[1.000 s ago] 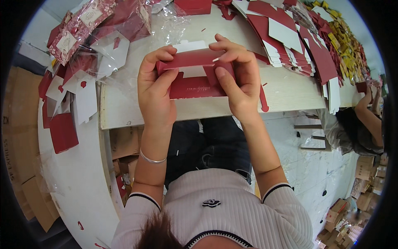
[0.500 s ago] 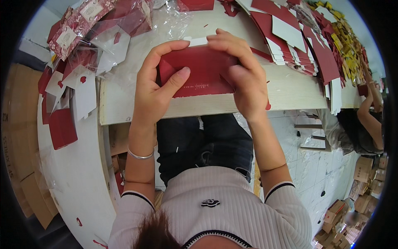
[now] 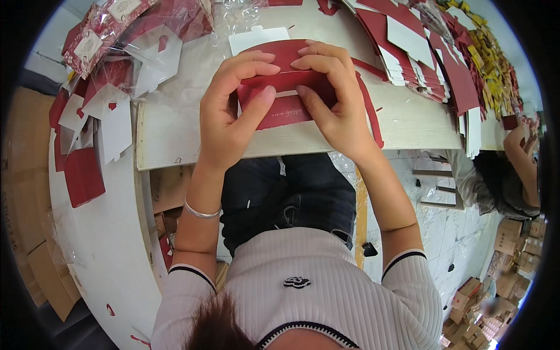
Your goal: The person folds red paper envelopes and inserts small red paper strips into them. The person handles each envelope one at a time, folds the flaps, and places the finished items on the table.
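A red card box, partly folded, is held between both hands above the near edge of the white table. Its opening faces up, a curved red flap stands on the far side, and a white tab sticks out beyond that. My left hand grips the left end, thumb on the near panel and fingers over the far fold. At the other end my right hand does likewise, its thumb at the opening. A red card strip curves beside my right hand. My palms hide the box's ends.
Flat red-and-white card blanks are stacked at the right, with yellow packets beyond. Folded red boxes and clear plastic wrap lie at the left. A co-worker's arm shows at the far right, above cartons.
The box has been tilted and opened at the top, showing its inside and far flap. My right hand has shifted left and now grips its end with the thumb inward.
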A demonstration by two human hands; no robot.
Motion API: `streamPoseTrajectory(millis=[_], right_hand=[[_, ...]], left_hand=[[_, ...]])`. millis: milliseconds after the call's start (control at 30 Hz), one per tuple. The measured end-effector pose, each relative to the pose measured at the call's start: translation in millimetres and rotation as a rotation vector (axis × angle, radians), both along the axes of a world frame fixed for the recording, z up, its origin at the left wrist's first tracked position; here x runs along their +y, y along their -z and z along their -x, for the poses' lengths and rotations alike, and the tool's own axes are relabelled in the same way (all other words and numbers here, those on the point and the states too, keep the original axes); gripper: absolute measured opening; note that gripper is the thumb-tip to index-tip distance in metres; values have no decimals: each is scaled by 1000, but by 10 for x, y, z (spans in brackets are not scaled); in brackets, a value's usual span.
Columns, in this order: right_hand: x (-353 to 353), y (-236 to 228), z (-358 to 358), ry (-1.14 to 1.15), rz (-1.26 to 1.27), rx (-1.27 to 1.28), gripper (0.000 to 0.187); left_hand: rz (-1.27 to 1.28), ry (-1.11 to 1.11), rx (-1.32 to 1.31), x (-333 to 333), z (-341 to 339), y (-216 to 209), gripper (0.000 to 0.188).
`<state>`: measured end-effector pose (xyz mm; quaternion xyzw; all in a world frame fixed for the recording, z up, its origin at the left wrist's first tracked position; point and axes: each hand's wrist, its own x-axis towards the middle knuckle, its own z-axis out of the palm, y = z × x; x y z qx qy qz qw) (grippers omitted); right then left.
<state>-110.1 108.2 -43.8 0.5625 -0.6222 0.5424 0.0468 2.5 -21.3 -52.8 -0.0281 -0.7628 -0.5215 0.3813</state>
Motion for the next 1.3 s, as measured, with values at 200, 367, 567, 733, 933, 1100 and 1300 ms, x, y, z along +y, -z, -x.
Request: streamPoseTrajectory(millis=[200,367,567,733,933,1100,1300], right_hand=[[148,131,-3,-93,-23,64,36],[358,175,-56,-251,-135,12,21],[583,250,167,-376,218,-648,12],[737,149,356,676,-381,153,24],[744,389,455,657,-519,276,22],[759,188,508,199,56,-701,10],[586,-145,386,-8,-1,-508,10]], left_hand=[[-245,-190,-243,13,-197,106,55],[-134,-181,-620,109,-298,-4,62],[-312,66,-335,220,-247,32,92],[-226,-40,-33,324,-160,96,112],[-94,-104,-214,357,-83,289,109],[566,-300,43,174,-26,251,82],[1186,-338,-83,-74,96,123,52]])
